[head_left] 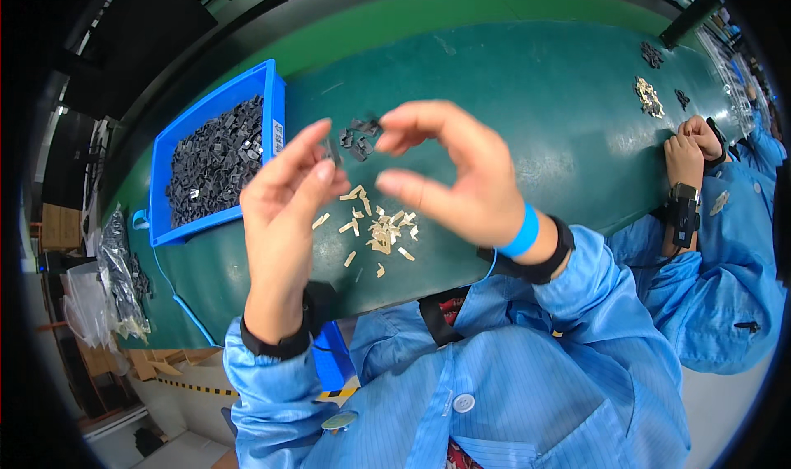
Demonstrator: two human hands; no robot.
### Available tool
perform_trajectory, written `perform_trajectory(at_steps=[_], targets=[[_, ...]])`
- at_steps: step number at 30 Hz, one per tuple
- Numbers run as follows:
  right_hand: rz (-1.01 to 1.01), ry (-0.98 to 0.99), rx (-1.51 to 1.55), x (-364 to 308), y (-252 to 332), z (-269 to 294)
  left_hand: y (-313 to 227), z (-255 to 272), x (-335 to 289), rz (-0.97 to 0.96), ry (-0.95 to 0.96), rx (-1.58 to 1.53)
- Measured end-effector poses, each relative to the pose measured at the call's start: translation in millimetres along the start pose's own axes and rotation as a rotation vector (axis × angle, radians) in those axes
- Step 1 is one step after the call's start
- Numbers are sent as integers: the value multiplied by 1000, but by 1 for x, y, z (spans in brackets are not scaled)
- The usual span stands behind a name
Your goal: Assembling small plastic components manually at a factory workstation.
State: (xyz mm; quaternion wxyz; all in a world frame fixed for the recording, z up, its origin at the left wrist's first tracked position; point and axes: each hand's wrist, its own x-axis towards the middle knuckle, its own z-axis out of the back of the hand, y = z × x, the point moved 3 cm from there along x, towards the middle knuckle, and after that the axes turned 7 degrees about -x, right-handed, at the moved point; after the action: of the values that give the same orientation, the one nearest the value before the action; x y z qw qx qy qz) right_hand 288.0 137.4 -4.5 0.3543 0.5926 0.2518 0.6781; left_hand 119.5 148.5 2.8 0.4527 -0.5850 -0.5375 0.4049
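Note:
My left hand [284, 193] is raised over the table with a small dark plastic part [332, 152] pinched between thumb and fingers. Its exact shape is partly hidden by the fingertips. Facing it, my right hand [470, 168] hovers with thumb and fingers spread apart, and nothing shows in the gap. Between the hands, a few black plastic clips [357, 142] lie on the green table [478, 73]. Closer to me lies a loose scatter of small pale-gold metal pieces [383, 235], below both hands.
At the left stands a blue bin [275, 106] full of black plastic parts [216, 162]. A blue cord [183, 306] runs along the table's left end, beside a clear plastic bag [119, 275]. At the right, a co-worker's hands [692, 149] rest near another gold pile [648, 97].

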Motion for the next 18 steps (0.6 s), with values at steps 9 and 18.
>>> perform_trajectory(at_steps=[9,18], targets=[[423,21,-152,-21,41,-17,6,-6,-66,345,27,-600],[246,102,34,-30,42,-22,10,3,-81,304,130,-637]])
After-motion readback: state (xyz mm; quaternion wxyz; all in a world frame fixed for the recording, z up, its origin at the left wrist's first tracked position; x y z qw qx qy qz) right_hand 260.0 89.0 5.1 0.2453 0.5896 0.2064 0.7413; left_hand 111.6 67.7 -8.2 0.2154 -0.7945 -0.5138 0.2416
